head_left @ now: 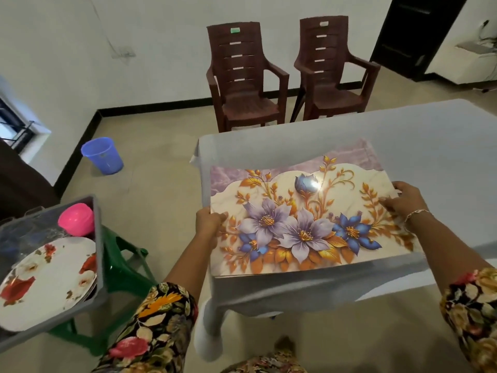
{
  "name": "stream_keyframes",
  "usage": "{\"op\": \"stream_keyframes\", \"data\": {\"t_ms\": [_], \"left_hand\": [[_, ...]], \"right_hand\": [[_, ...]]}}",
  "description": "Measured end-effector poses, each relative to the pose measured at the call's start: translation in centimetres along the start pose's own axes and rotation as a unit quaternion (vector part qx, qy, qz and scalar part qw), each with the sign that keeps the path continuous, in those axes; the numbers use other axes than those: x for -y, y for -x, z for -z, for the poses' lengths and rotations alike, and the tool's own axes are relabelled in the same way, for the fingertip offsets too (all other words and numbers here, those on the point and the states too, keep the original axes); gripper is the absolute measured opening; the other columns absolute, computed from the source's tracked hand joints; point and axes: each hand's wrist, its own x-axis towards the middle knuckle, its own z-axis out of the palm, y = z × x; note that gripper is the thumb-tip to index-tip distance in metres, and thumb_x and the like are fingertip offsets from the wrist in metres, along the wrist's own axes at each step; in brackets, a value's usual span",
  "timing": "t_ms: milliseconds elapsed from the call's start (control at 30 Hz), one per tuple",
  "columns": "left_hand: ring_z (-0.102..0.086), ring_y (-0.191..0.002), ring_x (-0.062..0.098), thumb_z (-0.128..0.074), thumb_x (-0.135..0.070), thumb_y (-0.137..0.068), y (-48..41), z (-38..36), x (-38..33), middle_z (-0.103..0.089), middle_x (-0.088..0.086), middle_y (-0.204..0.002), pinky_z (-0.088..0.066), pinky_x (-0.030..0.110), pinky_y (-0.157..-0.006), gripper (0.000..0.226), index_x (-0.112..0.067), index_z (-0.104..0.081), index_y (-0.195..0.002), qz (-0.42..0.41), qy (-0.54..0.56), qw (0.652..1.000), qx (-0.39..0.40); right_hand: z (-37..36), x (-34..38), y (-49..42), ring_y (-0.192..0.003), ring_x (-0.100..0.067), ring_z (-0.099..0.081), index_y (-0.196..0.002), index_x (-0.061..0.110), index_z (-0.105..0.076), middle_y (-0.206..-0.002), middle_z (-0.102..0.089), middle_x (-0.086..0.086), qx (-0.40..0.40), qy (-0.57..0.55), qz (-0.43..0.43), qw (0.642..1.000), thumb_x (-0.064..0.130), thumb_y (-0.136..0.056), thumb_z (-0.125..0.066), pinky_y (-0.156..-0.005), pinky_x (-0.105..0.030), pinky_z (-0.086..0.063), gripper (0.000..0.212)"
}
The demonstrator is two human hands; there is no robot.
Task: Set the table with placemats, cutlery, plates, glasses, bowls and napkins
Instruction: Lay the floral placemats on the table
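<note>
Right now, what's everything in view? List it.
placemat: one on top, maybe more beneath; purple, blue, gold floral; table's near end
table: one, pale grey cover, centre-right
chairs: two, brown, beyond the table
bucket: one, blue, floor left
crate: one, grey, on the stool, left
stool: one, green, under the crate
plate: one visible, white with red flowers, in the crate
bowl: one, pink, in the crate
left hand: grips the placemat's left edge
right hand: holds its right edge

No legible text, chair stickers (235,30) too blurred
</note>
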Motion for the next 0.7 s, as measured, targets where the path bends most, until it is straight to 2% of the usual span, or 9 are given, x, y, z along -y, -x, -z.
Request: {"op": "stream_keyframes", "data": {"t_ms": [67, 100, 167, 233, 500, 567, 600, 667, 700], "left_hand": [[-0.048, -0.050, 0.019, -0.057, 0.006, -0.085, -0.5, -1.3, 0.3, -0.058, 0.010, -0.071, -0.041, 0.023, -0.046, 0.021, 0.006, -0.059, -0.106, 0.011, -0.002, 1.000, -0.012], [-0.048, -0.051, 0.019, -0.057, 0.005, -0.085, -0.5, -1.9, 0.6, -0.059, 0.011, -0.075, -0.041, 0.022, -0.045, 0.022, 0.006, -0.059, -0.107, 0.016, -0.006, 1.000, -0.019], [-0.050, -0.052, 0.018, -0.057, 0.005, -0.086, -0.3, -3.0, 0.9, -0.060, 0.013, -0.085, -0.041, 0.021, -0.044, 0.022, 0.006, -0.059, -0.108, 0.023, -0.015, 0.999, -0.026], [-0.049, -0.052, 0.018, -0.056, 0.005, -0.087, -0.2, -3.7, 1.1, -0.059, 0.014, -0.088, -0.040, 0.018, -0.038, 0.023, 0.006, -0.058, -0.110, 0.030, -0.020, 0.999, -0.020], [-0.051, -0.053, 0.018, -0.058, 0.004, -0.086, -0.3, -5.8, 1.9, -0.064, 0.024, -0.096, -0.040, 0.018, -0.036, 0.029, 0.006, -0.057, -0.114, 0.047, -0.039, 0.998, -0.033], [-0.052, -0.054, 0.018, -0.060, 0.006, -0.084, -0.2, -5.9, 2.0, -0.064, 0.030, -0.103, -0.041, 0.019, -0.038, 0.027, 0.008, -0.058, -0.111, 0.040, -0.047, 0.997, -0.053], [-0.050, -0.052, 0.018, -0.061, 0.007, -0.083, -0.1, -5.8, 2.1, -0.063, 0.033, -0.105, -0.040, 0.019, -0.039, 0.026, 0.010, -0.058, -0.108, 0.037, -0.051, 0.996, -0.063], [-0.048, -0.053, 0.020, -0.064, 0.008, -0.079, 0.2, -5.8, 2.6, -0.062, 0.036, -0.105, -0.039, 0.021, -0.044, 0.022, 0.009, -0.060, -0.101, 0.030, -0.058, 0.995, -0.081], [-0.050, -0.059, 0.021, -0.066, 0.008, -0.078, 0.3, -5.8, 2.8, -0.062, 0.037, -0.104, -0.039, 0.023, -0.048, 0.019, 0.007, -0.061, -0.096, 0.029, -0.059, 0.993, -0.095]], "right_hand": [[0.2, 0.2, -1.4, -0.059, -0.022, -0.056, -0.112, 0.006, -0.058, -0.091, -0.056, -0.018, 0.011, 0.003, -0.006, 1.000, -0.007, -0.079, -0.065, -0.043, -0.017, -0.046, 0.036], [0.2, 0.2, -1.9, -0.056, -0.020, -0.056, -0.112, 0.006, -0.058, -0.091, -0.056, -0.017, 0.019, 0.004, -0.007, 1.000, -0.007, -0.079, -0.064, -0.045, -0.020, -0.048, 0.036], [0.2, -0.4, -2.9, -0.068, -0.026, -0.056, -0.116, 0.001, -0.056, -0.093, -0.055, -0.017, 0.031, 0.001, -0.014, 0.999, -0.009, -0.079, -0.063, -0.058, -0.025, -0.047, 0.039], [0.3, -1.1, -3.6, -0.080, -0.027, -0.053, -0.117, -0.004, -0.055, -0.093, -0.055, -0.017, 0.040, 0.006, -0.018, 0.999, -0.010, -0.079, -0.063, -0.057, -0.025, -0.047, 0.040], [0.8, -3.5, -5.9, -0.085, -0.029, -0.053, -0.121, -0.006, -0.053, -0.104, -0.059, -0.024, 0.060, 0.025, -0.049, 0.997, -0.007, -0.081, -0.061, -0.083, -0.043, -0.047, 0.041], [0.6, -4.0, -6.2, -0.080, -0.030, -0.054, -0.121, -0.005, -0.052, -0.102, -0.058, -0.023, 0.077, 0.027, -0.062, 0.995, -0.007, -0.082, -0.060, -0.074, -0.037, -0.050, 0.040], [0.6, -4.3, -6.3, -0.073, -0.030, -0.053, -0.121, -0.006, -0.052, -0.099, -0.058, -0.023, 0.083, 0.025, -0.067, 0.994, -0.008, -0.081, -0.061, -0.063, -0.030, -0.053, 0.041], [0.4, -5.0, -6.6, -0.067, -0.027, -0.052, -0.119, -0.006, -0.053, -0.095, -0.059, -0.021, 0.094, 0.014, -0.073, 0.993, -0.009, -0.079, -0.063, -0.041, -0.014, -0.047, 0.041], [0.4, -5.1, -6.9, -0.071, -0.028, -0.053, -0.117, -0.006, -0.054, -0.096, -0.060, -0.021, 0.097, 0.015, -0.065, 0.993, -0.008, -0.078, -0.064, -0.037, -0.010, -0.043, 0.040]]}}
